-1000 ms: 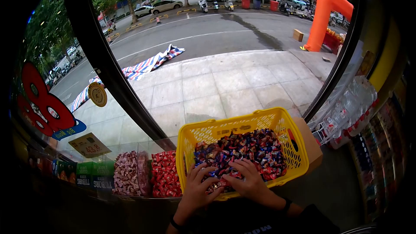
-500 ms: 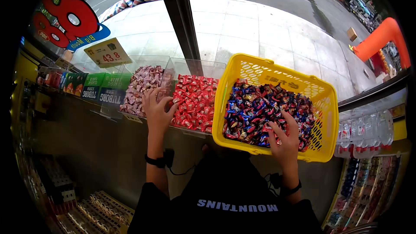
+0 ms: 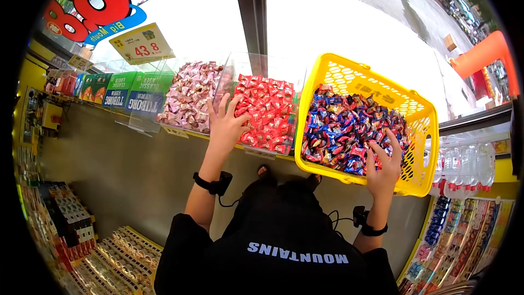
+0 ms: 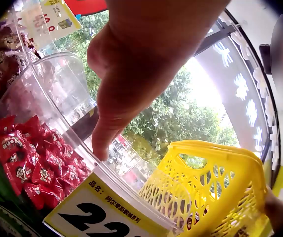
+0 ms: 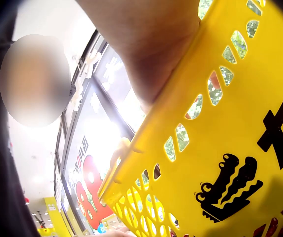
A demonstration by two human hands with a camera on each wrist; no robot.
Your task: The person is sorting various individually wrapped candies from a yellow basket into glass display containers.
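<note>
In the head view a yellow basket (image 3: 420, 177) holds many wrapped candies (image 3: 341, 131) in blue, red and dark wrappers. My right hand (image 3: 383, 169) reaches over its near rim, fingers spread and loosely bent at the candies; I cannot tell if they touch. My left hand (image 3: 226, 127) is over the near edge of the clear bin of red candies (image 3: 266, 110), fingers spread, nothing seen in them. The left wrist view shows that hand (image 4: 131, 84) above the bin's rim, beside the red candies (image 4: 37, 163). In the right wrist view the basket wall (image 5: 230, 138) hides the right fingers.
Left of the red candies stand a bin of pink candies (image 3: 192, 94) and green boxes (image 3: 147, 90) under a price sign (image 3: 143, 45). Bottled water (image 3: 464, 166) and stocked shelves (image 3: 458, 235) are at the right. A window post (image 3: 252, 19) rises behind the bins.
The head view has tilted down and turned. My left hand has gone from the basket to the bins at its left, ending at the red candies. My right hand has shifted toward the basket's right part.
</note>
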